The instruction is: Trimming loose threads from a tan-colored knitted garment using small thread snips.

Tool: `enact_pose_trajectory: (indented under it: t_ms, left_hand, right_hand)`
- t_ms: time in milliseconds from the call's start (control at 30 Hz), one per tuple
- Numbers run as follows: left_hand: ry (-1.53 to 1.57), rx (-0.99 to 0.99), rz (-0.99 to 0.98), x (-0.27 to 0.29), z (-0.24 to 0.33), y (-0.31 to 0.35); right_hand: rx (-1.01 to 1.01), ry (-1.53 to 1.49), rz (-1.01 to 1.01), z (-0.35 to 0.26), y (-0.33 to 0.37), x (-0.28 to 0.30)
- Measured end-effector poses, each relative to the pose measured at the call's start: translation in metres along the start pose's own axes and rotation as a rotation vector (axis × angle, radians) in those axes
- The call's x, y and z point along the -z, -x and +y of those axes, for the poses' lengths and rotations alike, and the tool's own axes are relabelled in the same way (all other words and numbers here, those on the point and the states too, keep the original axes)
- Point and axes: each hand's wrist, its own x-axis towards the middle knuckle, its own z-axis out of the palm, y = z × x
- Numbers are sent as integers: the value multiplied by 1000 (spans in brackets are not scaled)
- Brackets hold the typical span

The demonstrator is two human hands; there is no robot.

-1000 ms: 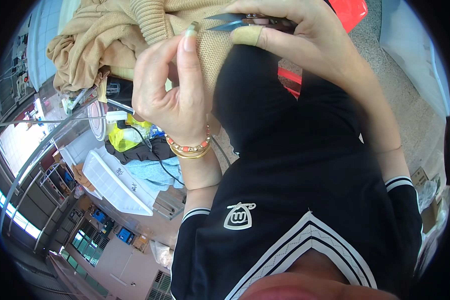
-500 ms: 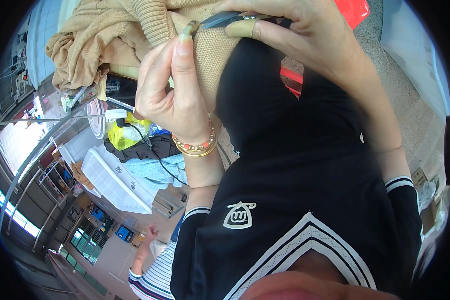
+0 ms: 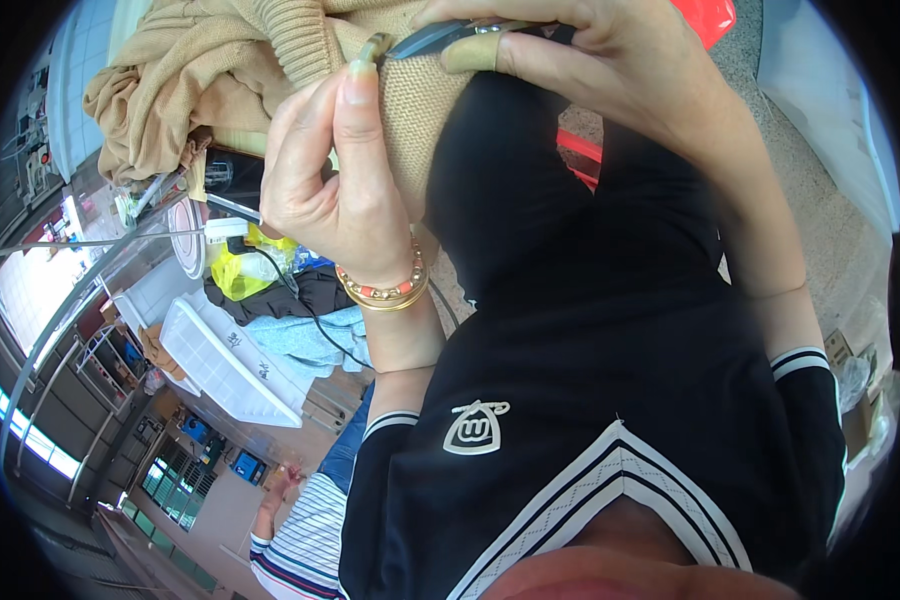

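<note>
Tan knitted fabric (image 3: 415,110) lies under both hands at the top of the view. My left hand (image 3: 345,165) is closed in a pinch, thumb and forefinger around a small brownish, curved piece (image 3: 374,46) that I cannot make out. From the right, my right hand (image 3: 610,65) grips a pair of scissors (image 3: 435,40). Their dark blades point left, the tips close to the pinched piece. A tan cover (image 3: 472,54) sits on my right thumb. The scissors' handles are hidden in my right hand.
More tan knitwear (image 3: 175,85) is heaped at the upper left. Below it are a yellow bag (image 3: 238,275), a black cable (image 3: 310,315), light blue cloth (image 3: 315,340) and a white plastic crate (image 3: 220,360). A person in a striped shirt (image 3: 305,535) is at the lower left.
Both hands have shifted slightly left with the fabric and scissors. The left pinch and right grip stay the same. At the lower left, the other person's arm and body have moved.
</note>
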Motion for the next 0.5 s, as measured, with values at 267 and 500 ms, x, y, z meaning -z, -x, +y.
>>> enact_pose_trajectory:
  t_ms: [267,500]
  left_hand:
    - [-3,-19,6,-1,1,0]
    - [45,-5,-36,2,-2,0]
  right_hand:
    - [-212,-72,-145,-13,-16,12]
    - [72,-60,-38,19,-2,-6]
